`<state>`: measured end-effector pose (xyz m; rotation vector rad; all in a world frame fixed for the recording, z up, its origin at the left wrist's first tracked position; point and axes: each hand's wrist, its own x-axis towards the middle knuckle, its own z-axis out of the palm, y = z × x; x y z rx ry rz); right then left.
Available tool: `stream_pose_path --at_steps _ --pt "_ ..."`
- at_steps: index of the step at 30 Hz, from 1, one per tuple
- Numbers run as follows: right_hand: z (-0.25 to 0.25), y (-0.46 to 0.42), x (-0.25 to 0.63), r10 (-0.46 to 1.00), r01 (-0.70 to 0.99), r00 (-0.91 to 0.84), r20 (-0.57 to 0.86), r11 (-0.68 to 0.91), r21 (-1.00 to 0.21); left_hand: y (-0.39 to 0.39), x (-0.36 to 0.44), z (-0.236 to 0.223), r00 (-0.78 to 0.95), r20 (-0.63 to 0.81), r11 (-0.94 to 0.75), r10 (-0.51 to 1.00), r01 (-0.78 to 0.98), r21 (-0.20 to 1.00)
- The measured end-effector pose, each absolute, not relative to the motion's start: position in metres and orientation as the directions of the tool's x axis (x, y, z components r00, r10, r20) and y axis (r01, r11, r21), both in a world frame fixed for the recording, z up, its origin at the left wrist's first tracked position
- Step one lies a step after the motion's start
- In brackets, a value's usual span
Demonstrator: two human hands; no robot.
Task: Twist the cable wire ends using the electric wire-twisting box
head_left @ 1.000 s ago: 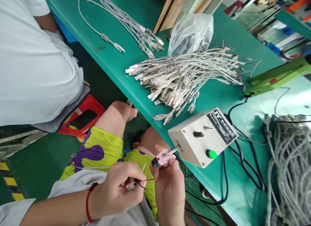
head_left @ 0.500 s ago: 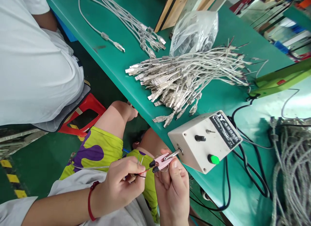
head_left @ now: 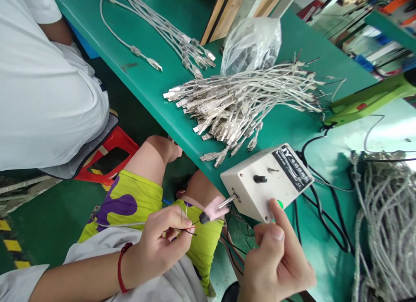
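Tabletop (head_left: 143, 83), green, under piled USB cables (head_left: 224, 107), white box (head_left: 247, 176) at its near edge, left hand (head_left: 162, 241) pinching wires (head_left: 194, 228) by a pink clip (head_left: 212, 210), right hand (head_left: 279, 263) empty, forefinger at green button (head_left: 280, 204), red stool (head_left: 125, 141) left.

I wear a loose, pale grey top (head_left: 89, 252) with a matching sleeve (head_left: 24, 279), and lime-yellow shorts (head_left: 149, 193) with rounded purple patches (head_left: 125, 205). A thin, dark red bracelet (head_left: 120, 269) with a beaded or knotted section circles my left wrist; my left hand (head_left: 162, 241) and right hand (head_left: 276, 258) are ungloved.
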<state>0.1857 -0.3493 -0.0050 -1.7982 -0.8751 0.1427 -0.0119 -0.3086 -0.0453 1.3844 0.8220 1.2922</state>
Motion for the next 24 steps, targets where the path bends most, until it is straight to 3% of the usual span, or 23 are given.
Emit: stream_pose_path --at_steps 2,4,9,13,15,19,24 --pt "0.001 -0.335 0.175 0.563 0.506 0.749 0.348 -0.147 -0.85 -0.311 -0.011 -0.048 0.186 0.254 -0.223 0.949 -0.172 0.96" --pt "0.005 -0.328 0.164 0.573 0.447 0.761 0.304 -0.124 -0.886 -0.313 -0.012 -0.05 0.176 0.254 -0.222 0.951 -0.183 0.958" --pt "-0.002 -0.35 0.142 0.583 0.276 0.767 0.268 0.077 -0.958 -0.316 -0.022 -0.044 0.16 0.315 -0.28 0.936 -0.207 0.937" --pt "-0.019 -0.377 0.126 0.865 -0.033 0.496 -0.079 -0.073 -0.997 -0.315 -0.029 -0.034 0.194 0.456 -0.434 0.869 -0.146 0.889" --pt "-0.024 -0.383 0.121 0.908 -0.181 0.357 -0.218 -0.162 -0.97 -0.313 -0.03 -0.031 0.223 0.493 -0.478 0.841 -0.122 0.87" --pt "-0.025 -0.383 0.116 0.9 -0.335 0.302 -0.314 -0.209 -0.919 -0.31 -0.03 -0.028 0.275 0.501 -0.497 0.82 -0.091 0.863" --pt "-0.019 -0.381 0.118 0.884 -0.395 0.284 -0.37 -0.244 -0.886 -0.309 -0.032 -0.028 0.299 0.487 -0.495 0.821 -0.056 0.867"
